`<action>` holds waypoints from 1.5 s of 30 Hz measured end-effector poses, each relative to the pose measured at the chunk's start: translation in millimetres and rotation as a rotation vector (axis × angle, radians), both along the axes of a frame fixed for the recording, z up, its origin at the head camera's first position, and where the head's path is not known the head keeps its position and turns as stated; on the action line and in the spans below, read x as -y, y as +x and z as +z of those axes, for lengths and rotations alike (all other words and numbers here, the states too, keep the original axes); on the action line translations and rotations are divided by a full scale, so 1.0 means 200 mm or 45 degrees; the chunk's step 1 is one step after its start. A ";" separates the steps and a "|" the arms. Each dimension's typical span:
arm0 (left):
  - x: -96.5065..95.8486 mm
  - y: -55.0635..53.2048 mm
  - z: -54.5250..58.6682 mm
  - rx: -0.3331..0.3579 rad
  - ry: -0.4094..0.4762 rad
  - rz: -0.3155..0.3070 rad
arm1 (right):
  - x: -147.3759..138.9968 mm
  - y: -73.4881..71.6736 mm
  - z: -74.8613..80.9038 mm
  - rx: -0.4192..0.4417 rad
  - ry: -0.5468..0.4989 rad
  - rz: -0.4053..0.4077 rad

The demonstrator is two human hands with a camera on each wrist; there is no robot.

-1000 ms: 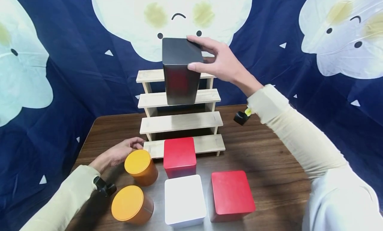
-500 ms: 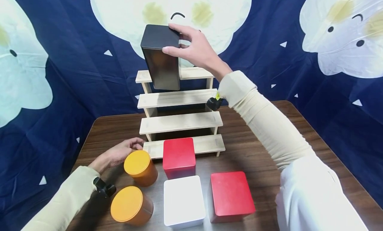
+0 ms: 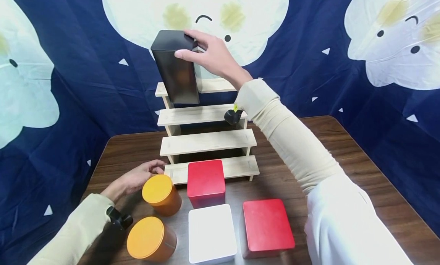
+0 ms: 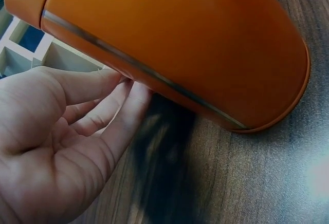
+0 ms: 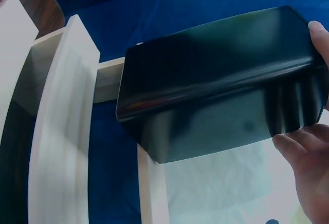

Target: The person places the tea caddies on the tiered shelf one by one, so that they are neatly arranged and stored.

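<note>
My right hand (image 3: 214, 57) grips a tall black tin box (image 3: 177, 72) near its lid, thumb on the near side and fingers on the far side. The box leans slightly and overlaps the left part of the top tier of a pale wooden stepped shelf (image 3: 207, 139). In the right wrist view the black box (image 5: 216, 85) lies across the tier boards. My left hand (image 3: 142, 175) pinches at the left end of the bottom tier, beside an orange round tin (image 3: 161, 196). Its fingertips are partly hidden by that orange tin (image 4: 180, 44) in the left wrist view.
Another orange tin (image 3: 151, 238) stands nearer on the brown wooden table (image 3: 309, 150). A red square tin (image 3: 206, 181) stands before the bottom tier, with a white square tin (image 3: 212, 232) and a second red tin (image 3: 268, 225) closer in. A blue curtain (image 3: 86, 78) hangs behind.
My right hand has carried the black box left and slightly up, toward the left end of the top tier, and the box has tilted. My left hand and the other tins stay put.
</note>
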State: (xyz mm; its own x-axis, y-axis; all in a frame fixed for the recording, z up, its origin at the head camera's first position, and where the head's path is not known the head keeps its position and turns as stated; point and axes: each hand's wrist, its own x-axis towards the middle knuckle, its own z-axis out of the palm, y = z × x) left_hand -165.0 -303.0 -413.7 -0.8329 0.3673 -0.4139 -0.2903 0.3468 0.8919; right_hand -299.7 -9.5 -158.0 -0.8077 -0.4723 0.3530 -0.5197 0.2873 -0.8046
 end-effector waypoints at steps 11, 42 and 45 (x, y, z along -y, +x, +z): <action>0.00 -0.02 0.02 -0.007 0.003 -0.018 | 0.09 -0.16 0.02 -0.111 0.088 -0.156; -0.01 0.01 0.00 -0.002 0.041 -0.021 | 0.16 -0.19 -0.01 -0.189 0.166 -0.274; 0.00 0.01 0.00 -0.009 0.048 -0.023 | 0.17 -0.19 -0.02 -0.204 0.162 -0.280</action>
